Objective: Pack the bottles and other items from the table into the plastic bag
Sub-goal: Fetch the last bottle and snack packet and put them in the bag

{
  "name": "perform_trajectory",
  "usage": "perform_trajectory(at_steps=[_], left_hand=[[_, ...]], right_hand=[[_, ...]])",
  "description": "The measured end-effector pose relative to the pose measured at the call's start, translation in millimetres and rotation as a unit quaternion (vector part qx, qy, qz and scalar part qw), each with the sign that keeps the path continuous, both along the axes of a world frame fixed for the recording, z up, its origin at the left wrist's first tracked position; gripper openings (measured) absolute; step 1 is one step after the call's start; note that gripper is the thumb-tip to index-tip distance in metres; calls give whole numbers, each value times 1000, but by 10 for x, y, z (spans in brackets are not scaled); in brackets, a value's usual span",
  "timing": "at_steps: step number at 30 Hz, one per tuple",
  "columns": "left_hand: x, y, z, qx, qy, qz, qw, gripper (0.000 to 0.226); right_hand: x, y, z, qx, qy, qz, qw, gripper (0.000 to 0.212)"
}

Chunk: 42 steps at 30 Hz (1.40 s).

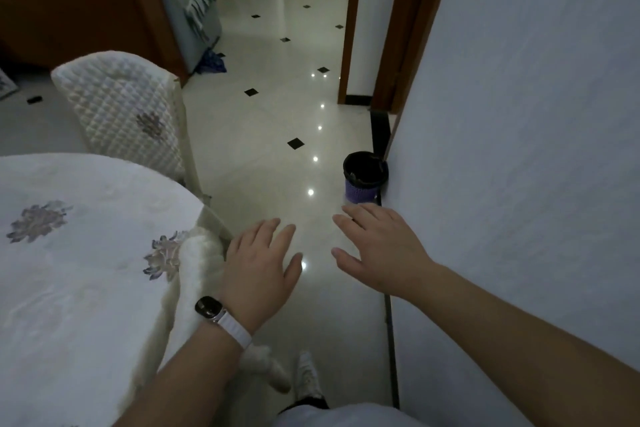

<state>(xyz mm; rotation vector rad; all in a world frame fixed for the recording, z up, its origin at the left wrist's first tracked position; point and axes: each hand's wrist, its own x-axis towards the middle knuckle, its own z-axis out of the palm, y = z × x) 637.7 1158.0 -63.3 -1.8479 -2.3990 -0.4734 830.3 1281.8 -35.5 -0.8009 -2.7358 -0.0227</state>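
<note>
My left hand point(261, 269), with a watch on a white strap at the wrist, is held out flat over the tiled floor, fingers apart and holding nothing. My right hand point(381, 246) is stretched out beside it, also flat with spread fingers and nothing in it. Both hover just right of the round table point(86, 270), which is covered by a white cloth with purple flower prints. No bottle and no plastic bag shows in this view.
A chair with a quilted white cover point(128, 111) stands behind the table. A small purple bin with a black liner point(364, 180) sits by the white wall point(519, 149) on the right. A glossy tiled corridor point(277, 80) runs ahead. My shoe point(308, 374) is below.
</note>
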Motion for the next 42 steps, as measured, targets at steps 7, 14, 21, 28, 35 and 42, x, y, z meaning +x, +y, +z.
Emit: perform_trajectory(at_steps=[7,14,21,28,35,42], left_hand=[[-788,1123,222,44,10,-1,999,47],[-1334,1882,200,42,26,18,999,47],[-1800,2725,143,10,67,65,996,46],[-2188,3871,346,-11,85,123,989,47],[-2548,4548,425,0,89,178,980,44],[-3186,4789,402,-27,82,249,965,47]], right_hand=[[-748,1086,170,12,2,2,1000,53],[-1340,1959,86,0,18,11,1000,54],[-2030,3071,-108,-7,58,63,996,52],[-2701,4348,-4,-30,75,140,987,55],[-3270,5251,122,-28,86,187,978,56],[-4057,5655,58,-33,74,235,969,54]])
